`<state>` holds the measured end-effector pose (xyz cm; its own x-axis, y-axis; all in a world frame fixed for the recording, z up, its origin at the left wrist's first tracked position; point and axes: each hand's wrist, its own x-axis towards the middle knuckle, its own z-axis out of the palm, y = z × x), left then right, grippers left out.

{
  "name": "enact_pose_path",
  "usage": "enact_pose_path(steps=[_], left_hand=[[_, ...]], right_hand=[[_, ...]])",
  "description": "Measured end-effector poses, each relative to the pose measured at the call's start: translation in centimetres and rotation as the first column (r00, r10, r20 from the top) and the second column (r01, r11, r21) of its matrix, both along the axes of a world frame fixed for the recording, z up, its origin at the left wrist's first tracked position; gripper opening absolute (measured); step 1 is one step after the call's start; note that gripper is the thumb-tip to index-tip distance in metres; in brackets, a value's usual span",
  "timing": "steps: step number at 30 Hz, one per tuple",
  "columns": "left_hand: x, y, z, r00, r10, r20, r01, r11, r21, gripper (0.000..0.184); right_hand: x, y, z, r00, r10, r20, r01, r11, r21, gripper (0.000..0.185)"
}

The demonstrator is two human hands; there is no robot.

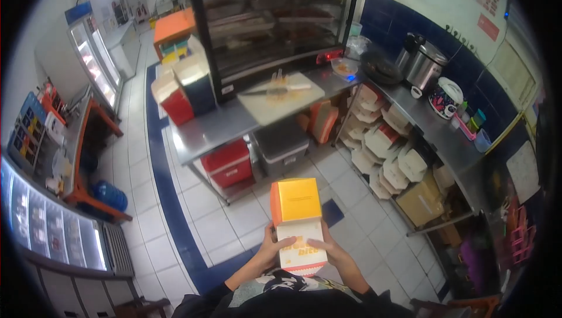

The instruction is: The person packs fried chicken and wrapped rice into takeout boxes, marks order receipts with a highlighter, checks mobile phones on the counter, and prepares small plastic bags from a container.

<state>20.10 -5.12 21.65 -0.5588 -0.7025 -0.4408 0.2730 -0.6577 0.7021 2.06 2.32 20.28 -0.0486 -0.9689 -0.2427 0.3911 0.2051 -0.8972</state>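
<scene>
A cardboard food box [297,202] is held in front of my body, over the tiled floor. Its far part is yellow with an orange side, and its near part is white with orange lettering and a red zigzag edge. From the left, my left hand [271,249] grips the box, thumb laid on the white face. Opposite it, my right hand [331,250] closes on the other side, its thumb also on the lettering. The fingers beneath the box are hidden.
Ahead stands a steel table [202,136] with a glass display warmer [275,31], a cutting board [281,102] and a knife [263,91]. Coolers [227,166] sit below. Folded cartons [386,148] fill the shelf under the right counter [445,136]. A water bottle [110,195] lies at left.
</scene>
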Motion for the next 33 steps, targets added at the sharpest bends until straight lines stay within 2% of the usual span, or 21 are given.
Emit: enact_pose_path(steps=[1,3,5,7,9,12,14,15,16,17,18,19,20,21,23,24,26,28,30,32,33], left_hand=[[-1.4,-2.5,0.2,1.0,0.001,0.0,-0.001,1.0,-0.019,0.1],[-4.9,-8.3,1.3,1.0,-0.003,0.001,0.003,0.938,-0.348,0.1],[-8.1,-13.7,4.7,1.0,-0.008,-0.02,-0.002,0.89,-0.456,0.099],[-12.2,-20.5,6.7,1.0,0.022,-0.017,-0.027,0.715,-0.699,0.101],[-16.3,-26.3,12.0,1.0,-0.024,-0.015,0.007,0.72,-0.693,0.101],[-22.0,-36.0,18.1,0.982,-0.184,0.039,0.093,0.295,-0.951,0.104],[-24.5,-40.5,24.1,0.956,-0.292,-0.013,0.064,0.254,-0.965,0.102],[-26.2,-43.4,26.8,0.96,-0.276,-0.05,-0.01,0.146,-0.989,0.102],[-27.4,-45.8,29.8,0.994,-0.105,-0.03,-0.021,0.08,-0.997,0.104],[-28.6,-49.1,32.7,0.998,0.041,-0.05,-0.044,-0.152,-0.987,0.105],[-29.7,-51.6,36.0,0.977,0.172,-0.126,-0.073,-0.287,-0.955,0.103],[-30.8,-54.8,39.0,0.888,0.381,-0.258,-0.009,-0.547,-0.837,0.098],[-31.6,-58.0,41.9,0.776,0.494,-0.391,0.074,-0.687,-0.722,0.091],[-32.0,-60.2,44.6,0.642,0.614,-0.46,0.212,-0.718,-0.663,0.082],[-32.6,-65.2,49.3,0.373,0.748,-0.549,0.502,-0.66,-0.559,0.068],[-32.6,-66.9,51.3,0.236,0.791,-0.565,0.658,-0.558,-0.506,0.064],[-32.3,-70.6,54.0,0.187,0.775,-0.604,0.689,-0.542,-0.482,0.066],[-32.2,-71.7,56.3,-0.021,0.923,-0.384,0.838,-0.194,-0.511,0.072],[-32.0,-72.3,57.2,-0.041,0.956,-0.289,0.817,-0.134,-0.561,0.074],[-31.6,-72.8,57.5,-0.113,0.992,-0.061,0.789,0.052,-0.613,0.07],[-31.4,-72.5,57.1,-0.13,0.981,-0.146,0.814,0.021,-0.581,0.068]], right_hand=[[-1.4,-1.6,-0.2,0.999,0.027,0.019,-0.028,0.998,0.049,0.087],[-4.6,-6.2,2.2,0.997,0.048,0.068,-0.053,0.996,0.074,0.084],[-7.0,-11.2,5.2,0.996,0.044,0.081,-0.053,0.993,0.106,0.071],[-10.7,-17.4,7.5,0.999,-0.03,0.023,0.03,0.999,-0.034,0.063],[-15.6,-23.6,11.0,0.994,-0.1,-0.052,0.09,0.982,-0.165,0.061],[-22.4,-31.2,16.8,0.979,-0.203,-0.026,0.181,0.917,-0.357,0.059],[-24.9,-34.8,22.2,0.953,-0.286,0.095,0.298,0.842,-0.451,0.057],[-27.2,-36.9,24.1,0.959,-0.27,0.083,0.275,0.824,-0.495,0.055],[-29.7,-38.9,25.7,0.964,-0.255,0.07,0.252,0.805,-0.537,0.054],[-31.4,-41.2,27.6,0.962,-0.248,0.114,0.267,0.772,-0.577,0.052],[-33.1,-43.5,29.7,0.959,-0.239,0.154,0.282,0.738,-0.613,0.051],[-35.2,-45.8,32.0,0.969,-0.22,0.115,0.241,0.716,-0.655,0.049],[-37.1,-48.2,34.4,0.976,-0.204,0.077,0.2,0.695,-0.691,0.047],[-38.0,-50.7,37.0,0.981,-0.175,0.085,0.181,0.662,-0.728,0.046],[-39.9,-55.8,42.1,0.996,-0.078,0.047,0.085,0.613,-0.786,0.043],[-40.8,-58.2,44.5,1.0,-0.009,0.0,0.005,0.591,-0.807,0.042],[-40.6,-62.0,48.6,0.966,0.239,-0.102,-0.206,0.467,-0.86,0.041],[-41.0,-65.9,51.2,0.882,0.394,-0.26,-0.393,0.31,-0.866,0.041],[-41.1,-69.0,53.1,0.845,0.42,-0.331,-0.456,0.243,-0.856,0.043],[-39.9,-70.4,54.1,0.974,0.152,-0.169,-0.227,0.703,-0.674,0.055],[-39.7,-71.1,54.1,0.964,0.139,-0.227,-0.257,0.704,-0.662,0.06]])
